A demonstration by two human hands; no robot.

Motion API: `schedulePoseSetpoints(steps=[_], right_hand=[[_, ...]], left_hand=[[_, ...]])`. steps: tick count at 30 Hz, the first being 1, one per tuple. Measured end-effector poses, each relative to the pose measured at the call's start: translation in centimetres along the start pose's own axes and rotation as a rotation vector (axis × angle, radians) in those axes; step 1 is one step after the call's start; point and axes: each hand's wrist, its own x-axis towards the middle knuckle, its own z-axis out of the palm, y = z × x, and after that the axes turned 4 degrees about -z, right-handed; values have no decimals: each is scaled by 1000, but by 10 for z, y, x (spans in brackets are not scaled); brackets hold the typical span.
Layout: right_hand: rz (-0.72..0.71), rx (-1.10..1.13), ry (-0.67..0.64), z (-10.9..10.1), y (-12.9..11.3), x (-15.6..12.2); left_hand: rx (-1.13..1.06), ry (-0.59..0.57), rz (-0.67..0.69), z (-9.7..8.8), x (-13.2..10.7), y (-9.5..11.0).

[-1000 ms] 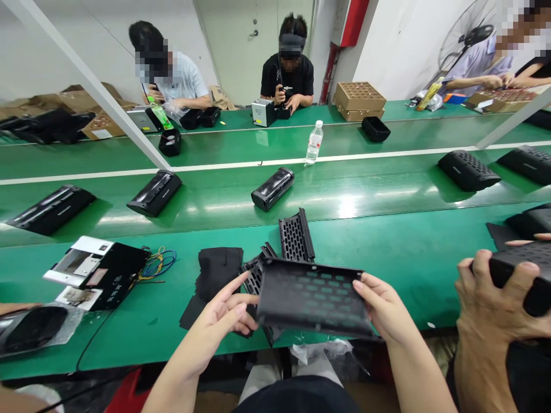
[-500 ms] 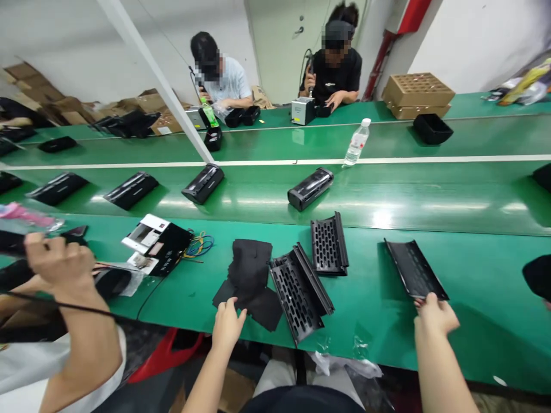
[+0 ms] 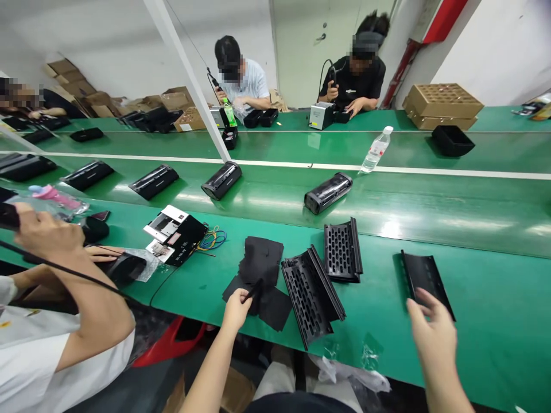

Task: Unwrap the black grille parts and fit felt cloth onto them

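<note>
My left hand [image 3: 236,310] pinches the edge of a black fabric piece [image 3: 260,269], one of a small pile on the green table [image 3: 486,310], and lifts its corner a little. My right hand [image 3: 431,332] hovers open, fingers apart, over the near end of a flat black perforated panel [image 3: 426,280] lying on the table; whether it touches the panel I cannot tell. Between my hands lie two more black perforated grille parts, one angled [image 3: 311,295] and one behind it [image 3: 342,250].
A conveyor belt [image 3: 430,201] behind carries several black housings, the nearest [image 3: 328,192]. A water bottle [image 3: 376,150] stands beyond. At left a co-worker's arm [image 3: 86,310] works beside a black box with wires [image 3: 177,235]. Two people sit opposite; cardboard trays [image 3: 443,103] lie far right.
The perforated panel I held in both hands a second ago now lies on the table at right. My left hand has gone to the fabric pile and pinched a piece; the view swung left.
</note>
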Motion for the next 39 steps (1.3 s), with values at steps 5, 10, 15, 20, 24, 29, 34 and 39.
schedulePoseSetpoints(steps=[5, 10, 15, 20, 24, 29, 34, 39], right_hand=[[-463, 90, -808, 72, -91, -101], [-558, -27, -839, 115, -104, -143], [-627, 10, -851, 107, -99, -136], [-655, 18, -879, 97, -98, -131], [-602, 35, -799, 94, -93, -131], [-555, 37, -680, 90, -87, -124], [-279, 185, -472, 72, -78, -97], [23, 590, -133, 43, -56, -55]], left_hand=[[-571, -372, -104, -12, -41, 20], [-785, -551, -139, -16, -73, 48], [-814, -587, -157, -19, -79, 56], [-868, -642, -107, -17, -77, 53], [-841, -758, -64, -17, -76, 56], [-673, -872, 36, -21, -73, 64], [-568, -676, 30, -22, -54, 55], [-527, -369, -141, -11, -14, 30]])
